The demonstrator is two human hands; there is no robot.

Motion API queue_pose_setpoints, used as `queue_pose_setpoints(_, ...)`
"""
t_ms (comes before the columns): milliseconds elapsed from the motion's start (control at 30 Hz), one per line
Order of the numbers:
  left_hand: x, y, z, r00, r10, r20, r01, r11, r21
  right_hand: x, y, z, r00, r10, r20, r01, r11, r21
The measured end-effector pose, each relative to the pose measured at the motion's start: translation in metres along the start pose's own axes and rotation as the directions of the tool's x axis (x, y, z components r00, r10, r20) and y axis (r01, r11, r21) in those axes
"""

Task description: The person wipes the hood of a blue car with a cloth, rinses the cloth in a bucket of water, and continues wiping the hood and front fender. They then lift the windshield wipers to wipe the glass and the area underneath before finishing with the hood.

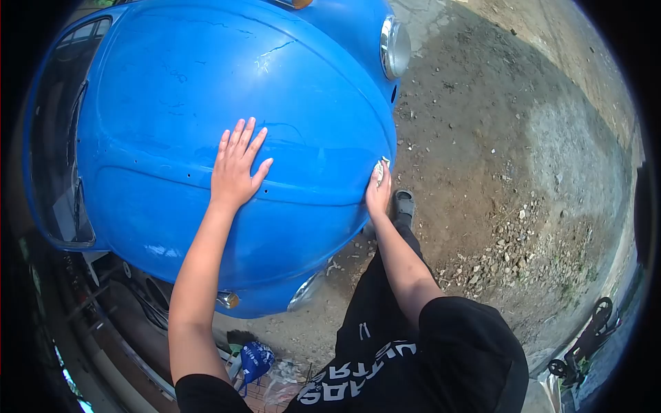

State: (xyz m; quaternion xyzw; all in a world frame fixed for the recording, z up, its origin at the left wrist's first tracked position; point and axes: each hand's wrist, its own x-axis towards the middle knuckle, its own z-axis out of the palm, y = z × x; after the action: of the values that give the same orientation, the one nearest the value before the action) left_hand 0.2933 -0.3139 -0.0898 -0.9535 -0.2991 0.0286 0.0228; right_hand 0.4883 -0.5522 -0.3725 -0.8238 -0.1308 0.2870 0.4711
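The rounded hood (303, 124) of a blue car fills much of the head view, its paint marked by scratches and small holes. My left hand (237, 168) lies flat on the middle of the hood with its fingers spread. At the front edge of the hood, my right hand (377, 196) is closed around a small crumpled pale cloth (381, 169) and presses it against the paint. Much of the cloth is hidden by my fingers.
A round headlight (396, 47) sits on the far fender, and the windshield (65, 124) is at the left. Dirt ground with loose stones (516, 241) spreads to the right. A blue bag (256, 359) lies below the car. A scooter-like vehicle (585, 344) stands at lower right.
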Motion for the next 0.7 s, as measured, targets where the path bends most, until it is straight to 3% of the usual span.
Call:
queue_pose_setpoints(33, 0.003, 0.004, -0.004, 1.000, -0.002, 0.006, 0.002, 1.000, -0.023, 0.011, 0.001, -0.001, 0.956, 0.288, -0.056, -0.278, 0.949, 0.148)
queue_pose_setpoints(100, 0.006, 0.009, -0.014, 0.999, 0.010, 0.036, -0.007, 0.998, -0.068, 0.011, -0.021, 0.018, 0.938, 0.297, -0.176, -0.292, 0.955, 0.055)
queue_pose_setpoints(167, 0.003, 0.006, -0.008, 0.996, -0.009, 0.085, 0.012, 0.999, -0.041, -0.003, -0.075, 0.019, 0.962, 0.170, -0.213, -0.143, 0.980, 0.136)
queue_pose_setpoints(200, 0.005, 0.008, -0.007, 0.997, -0.005, 0.072, 0.008, 0.999, -0.037, -0.012, -0.097, 0.017, 0.988, 0.015, -0.157, 0.015, 0.982, 0.186)
queue_pose_setpoints(233, 0.006, 0.008, -0.006, 0.998, -0.002, 0.058, 0.004, 0.999, -0.032, -0.024, -0.108, 0.021, 0.975, -0.190, -0.119, 0.202, 0.974, 0.106)
queue_pose_setpoints(300, 0.001, 0.004, -0.004, 0.999, 0.023, 0.048, -0.022, 1.000, -0.019, -0.041, -0.131, 0.017, 0.907, -0.420, 0.013, 0.416, 0.902, 0.115)
queue_pose_setpoints(333, 0.000, 0.002, -0.003, 0.999, 0.027, 0.045, -0.026, 1.000, -0.013, -0.039, -0.124, 0.020, 0.878, -0.479, 0.008, 0.472, 0.869, 0.148)
queue_pose_setpoints(433, 0.003, 0.004, 0.001, 1.000, 0.019, 0.012, -0.019, 1.000, 0.017, -0.006, -0.076, 0.007, 0.868, -0.482, 0.117, 0.425, 0.845, 0.325)
queue_pose_setpoints(567, 0.016, 0.062, 0.033, 0.989, -0.048, -0.138, 0.055, 0.998, 0.043, 0.033, 0.017, 0.006, 0.981, -0.169, -0.091, 0.178, 0.980, 0.092)
queue_pose_setpoints(600, 0.030, 0.081, 0.043, 0.993, 0.118, 0.028, -0.120, 0.985, 0.123, 0.049, 0.051, 0.010, 0.995, -0.025, -0.094, 0.038, 0.989, 0.143)
queue_pose_setpoints(633, 0.044, 0.097, 0.058, 0.946, 0.321, 0.054, -0.325, 0.927, 0.189, 0.065, 0.082, 0.014, 0.989, 0.124, -0.081, -0.106, 0.975, 0.196)
queue_pose_setpoints(667, 0.057, 0.118, 0.071, 0.951, 0.308, 0.018, -0.307, 0.940, 0.147, 0.082, 0.107, 0.014, 0.948, 0.306, -0.084, -0.300, 0.951, 0.072)
queue_pose_setpoints(700, 0.065, 0.138, 0.079, 0.952, 0.290, 0.098, -0.302, 0.942, 0.147, 0.092, 0.124, 0.015, 0.879, 0.466, -0.102, -0.472, 0.880, -0.054)
